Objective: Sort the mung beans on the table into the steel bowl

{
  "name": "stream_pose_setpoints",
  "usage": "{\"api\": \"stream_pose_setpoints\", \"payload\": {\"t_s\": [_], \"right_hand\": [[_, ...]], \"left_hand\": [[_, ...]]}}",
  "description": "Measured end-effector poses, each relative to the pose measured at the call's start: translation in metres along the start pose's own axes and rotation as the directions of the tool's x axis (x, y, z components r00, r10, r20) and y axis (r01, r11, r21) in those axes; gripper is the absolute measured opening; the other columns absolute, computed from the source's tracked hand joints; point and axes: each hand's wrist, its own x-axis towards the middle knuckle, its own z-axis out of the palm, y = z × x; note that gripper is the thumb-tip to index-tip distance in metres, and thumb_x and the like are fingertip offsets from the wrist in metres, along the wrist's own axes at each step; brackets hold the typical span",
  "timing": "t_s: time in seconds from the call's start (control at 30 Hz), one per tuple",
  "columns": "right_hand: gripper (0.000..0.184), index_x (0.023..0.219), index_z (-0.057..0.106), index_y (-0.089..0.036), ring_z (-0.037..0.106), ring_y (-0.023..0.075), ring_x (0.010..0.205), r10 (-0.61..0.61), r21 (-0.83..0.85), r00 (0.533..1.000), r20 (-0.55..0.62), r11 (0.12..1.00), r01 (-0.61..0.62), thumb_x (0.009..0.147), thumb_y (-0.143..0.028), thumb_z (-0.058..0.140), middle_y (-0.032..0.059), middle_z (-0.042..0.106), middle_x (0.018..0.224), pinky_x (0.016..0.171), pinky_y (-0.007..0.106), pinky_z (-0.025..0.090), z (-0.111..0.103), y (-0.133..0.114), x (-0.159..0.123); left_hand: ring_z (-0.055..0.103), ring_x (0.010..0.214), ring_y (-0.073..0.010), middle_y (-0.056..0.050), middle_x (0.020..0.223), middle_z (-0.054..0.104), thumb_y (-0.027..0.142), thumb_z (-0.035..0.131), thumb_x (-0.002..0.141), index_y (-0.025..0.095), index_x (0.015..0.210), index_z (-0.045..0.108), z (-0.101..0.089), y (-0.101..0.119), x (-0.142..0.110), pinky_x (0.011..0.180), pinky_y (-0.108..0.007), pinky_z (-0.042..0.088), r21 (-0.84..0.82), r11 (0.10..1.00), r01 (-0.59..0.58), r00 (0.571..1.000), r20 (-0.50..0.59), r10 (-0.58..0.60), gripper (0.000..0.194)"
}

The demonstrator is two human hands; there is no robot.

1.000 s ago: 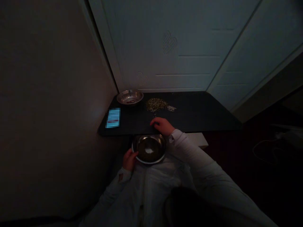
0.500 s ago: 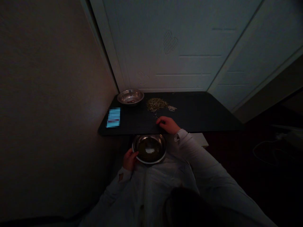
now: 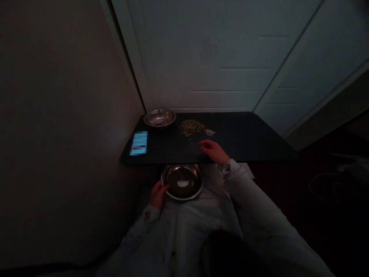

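My left hand (image 3: 157, 195) grips the left rim of a metal bowl (image 3: 200, 188) on my lap, just below the table's front edge. Small dark grains lie on the bowl's bottom, with a bright glare among them. Over the front part of the dark table (image 3: 245, 134), my right hand (image 3: 215, 150) has its fingers curled together; anything between the fingertips is too small and dim to make out. Beyond it lies a spread pile of mixed greenish and pale grains (image 3: 191, 127). A smaller heap of whitish bits (image 3: 210, 132) adjoins that pile's right side.
A second metal bowl (image 3: 159, 111) stands at the table's back left corner. In front of it lies a bright, pixelated phone-like rectangle (image 3: 139, 143). A wall (image 3: 72, 115) borders the left, and a white panel with heart patterns (image 3: 207, 77) rises behind the table.
My right hand has shifted to the right and slightly away from me over the table. My left hand and the bowl it holds have stayed put.
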Motion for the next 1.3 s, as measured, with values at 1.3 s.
{"api": "stream_pose_setpoints", "payload": {"t_s": [1.3], "right_hand": [[0.025, 0.087, 0.055, -0.016, 0.048, 0.0085, 0.061, -0.062, -0.018, 0.994, 0.092, 0.998, 0.064, 0.065, -0.021, 0.045, -0.0016, 0.053, 0.068, 0.06, 0.022, 0.038, 0.026, -0.004, -0.011]], "left_hand": [[0.045, 0.039, -0.0081, 0.006, 0.047, 0.053, 0.024, 0.064, 0.045, 0.017, 0.069, 0.056, 0.002, 0.003, -0.004, 0.038, -0.02, 0.031, 0.054, 0.999, -0.006, 1.0, 0.006, 0.005, 0.026]]}}
